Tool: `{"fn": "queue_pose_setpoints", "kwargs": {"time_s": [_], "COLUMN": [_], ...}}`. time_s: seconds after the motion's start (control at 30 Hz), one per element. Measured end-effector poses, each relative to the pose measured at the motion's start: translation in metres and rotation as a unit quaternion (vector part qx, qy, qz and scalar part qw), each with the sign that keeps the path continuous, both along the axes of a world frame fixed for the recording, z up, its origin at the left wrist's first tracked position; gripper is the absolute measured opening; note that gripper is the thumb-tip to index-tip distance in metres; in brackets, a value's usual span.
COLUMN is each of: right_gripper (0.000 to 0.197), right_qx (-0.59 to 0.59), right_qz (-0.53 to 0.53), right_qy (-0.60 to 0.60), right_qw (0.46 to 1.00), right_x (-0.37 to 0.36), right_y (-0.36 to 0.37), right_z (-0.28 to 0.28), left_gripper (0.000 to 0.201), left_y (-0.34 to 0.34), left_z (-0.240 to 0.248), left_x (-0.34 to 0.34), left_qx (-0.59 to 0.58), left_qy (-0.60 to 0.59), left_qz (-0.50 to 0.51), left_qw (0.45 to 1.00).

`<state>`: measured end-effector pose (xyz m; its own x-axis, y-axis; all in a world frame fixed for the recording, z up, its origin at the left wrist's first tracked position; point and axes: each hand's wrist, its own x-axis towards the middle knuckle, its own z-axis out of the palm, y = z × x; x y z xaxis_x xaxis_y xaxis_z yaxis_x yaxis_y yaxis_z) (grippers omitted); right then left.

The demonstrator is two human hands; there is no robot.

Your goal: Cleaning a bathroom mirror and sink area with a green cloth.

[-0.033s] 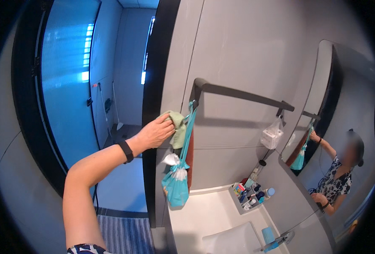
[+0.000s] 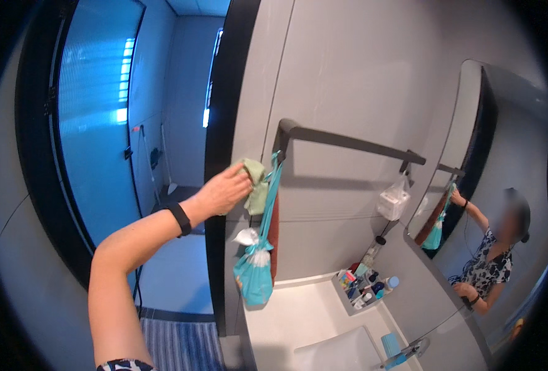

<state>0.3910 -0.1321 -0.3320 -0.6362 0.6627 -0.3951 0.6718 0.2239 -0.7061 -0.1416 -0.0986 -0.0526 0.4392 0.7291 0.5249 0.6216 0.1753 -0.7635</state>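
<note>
My left hand (image 2: 226,190), with a dark band on its wrist, reaches out and grips a light green cloth (image 2: 258,196) between thumb and fingers. The cloth is at the wall edge beside the black door frame (image 2: 226,123), just below the near end of a dark towel bar (image 2: 354,143). Whether it presses on the wall I cannot tell. Right beside it hangs a turquoise drawstring bag (image 2: 253,277), its cords looped at the bar's end, with white plastic at its neck. A reddish-brown cloth (image 2: 275,238) hangs behind the cords. My right hand shows only as a small mirror reflection.
A white counter (image 2: 280,315) with a basin (image 2: 336,352) and tap (image 2: 417,347) lies below. On it stands a grey organizer (image 2: 343,290) of small bottles. A clear bag (image 2: 394,199) hangs at the bar's far end; a mirror (image 2: 509,148) is at right, a ribbed glass door (image 2: 95,123) at left.
The whole view has shifted slightly. My left hand and the green cloth sit a touch higher against the hanging bag, and the cloth's folds look different.
</note>
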Motion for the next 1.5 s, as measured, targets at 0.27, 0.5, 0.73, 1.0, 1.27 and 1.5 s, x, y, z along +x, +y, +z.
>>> {"fn": "queue_pose_setpoints", "kwargs": {"time_s": [0.27, 0.5, 0.73, 1.0, 1.27, 1.5], "right_gripper": [0.042, 0.041, 0.039, 0.038, 0.037, 0.044], "right_qx": [0.016, -0.015, 0.024, 0.035, 0.009, -0.094], "right_qz": [-0.021, -0.099, -0.179, -0.182, -0.113, -0.121], "right_qy": [0.077, 0.089, 0.101, 0.035, 0.054, 0.059], "right_qw": [0.997, 0.991, 0.978, 0.982, 0.992, 0.986], "right_x": [0.002, -0.024, -0.055, -0.049, -0.023, 0.027], "right_y": [-0.005, 0.013, 0.011, 0.006, -0.017, -0.036], "right_z": [-0.022, -0.033, -0.004, -0.007, 0.004, -0.045], "left_gripper": [0.045, 0.042, 0.042, 0.038, 0.034, 0.038], "left_y": [0.028, 0.080, 0.093, 0.079, 0.049, 0.012], "left_z": [0.189, 0.300, 0.360, 0.319, 0.194, 0.022], "left_x": [-0.008, -0.003, -0.016, -0.007, -0.021, 0.021], "left_qx": [0.183, 0.238, 0.330, 0.262, 0.236, 0.119], "left_qy": [0.048, -0.007, -0.070, -0.005, 0.141, -0.015], "left_qz": [0.041, 0.143, 0.133, 0.210, 0.082, 0.102], "left_qw": [0.981, 0.961, 0.932, 0.942, 0.958, 0.988]}}
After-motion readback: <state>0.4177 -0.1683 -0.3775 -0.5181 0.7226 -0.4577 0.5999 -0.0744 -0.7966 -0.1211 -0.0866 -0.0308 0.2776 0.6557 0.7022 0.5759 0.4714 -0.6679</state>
